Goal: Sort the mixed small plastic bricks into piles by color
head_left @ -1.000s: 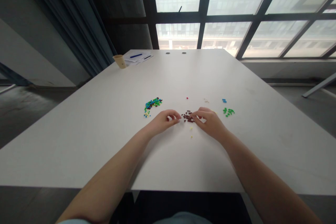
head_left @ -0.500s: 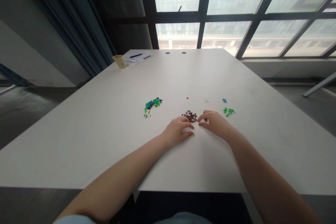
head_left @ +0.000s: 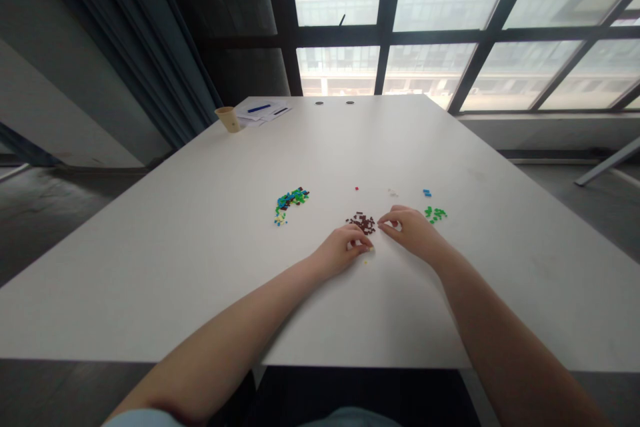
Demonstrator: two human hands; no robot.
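Observation:
My left hand (head_left: 345, 245) is closed in a pinch on a small pale yellow brick (head_left: 371, 249), low over the table. A tiny yellow piece (head_left: 365, 262) lies just below its fingertips. Beyond that hand is a loose pile of dark brown bricks (head_left: 363, 221), partly covered by its knuckles. At the pile's right edge, the thumb and fingers of my right hand (head_left: 404, 225) are pressed together; whatever is between them is too small to make out.
On the white table (head_left: 200, 247), a mixed pile of bricks (head_left: 293, 198) lies left. Green bricks (head_left: 435, 214) and blue bricks (head_left: 427, 193) sit right. Farther off are pale pieces (head_left: 393, 193) and a red piece (head_left: 357, 188). A paper cup (head_left: 229, 120) stands beside papers (head_left: 260, 111).
My left fingers have come together on the pale yellow brick, lifting away from the tiny yellow piece. My right thumb and fingers have also drawn together, shifting slightly away from me.

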